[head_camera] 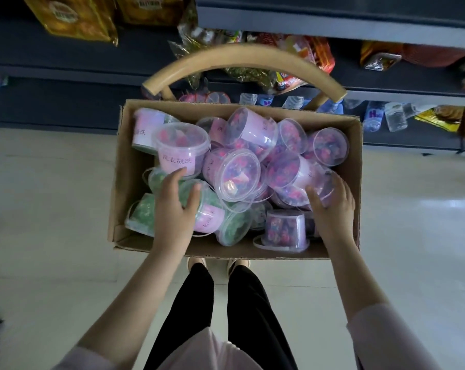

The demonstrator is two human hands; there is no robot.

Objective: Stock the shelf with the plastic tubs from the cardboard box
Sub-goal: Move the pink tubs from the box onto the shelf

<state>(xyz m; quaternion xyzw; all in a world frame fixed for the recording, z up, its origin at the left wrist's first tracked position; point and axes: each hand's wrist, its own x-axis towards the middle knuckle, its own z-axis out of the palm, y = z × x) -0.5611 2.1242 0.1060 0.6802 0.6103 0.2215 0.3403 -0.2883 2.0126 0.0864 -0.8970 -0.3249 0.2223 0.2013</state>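
On a chair (242,56) drawn up to the shelf (333,25), in the one head view, the box (355,166) stands open and heaped with tubs (182,150) lying every which way: upright, on their sides, one upside down at the near edge. The left hand (176,206) curls over a green tub (210,212) on its side in the near left of the heap, thumb across its top. The right hand (330,201) grips the lid end of a pink tub (293,177) at the near right, thumb on one side and fingers on the other. Both tubs lie in the box; none is on its way to the shelf. The tubs look light, thin-walled and slick, filled with small beads, so they should lift easily with one hand each. The snap lids and thin loop handles look like the weak spots, so the safer hold is probably round the body, below the rim, not by the lid alone. By count: one box, two hands, about fourteen tubs in plain sight, some four of them green and the rest pink; any beneath cannot be counted. A few more tubs seem to sit on the low shelf behind the chair, beside several bottles (373,120).
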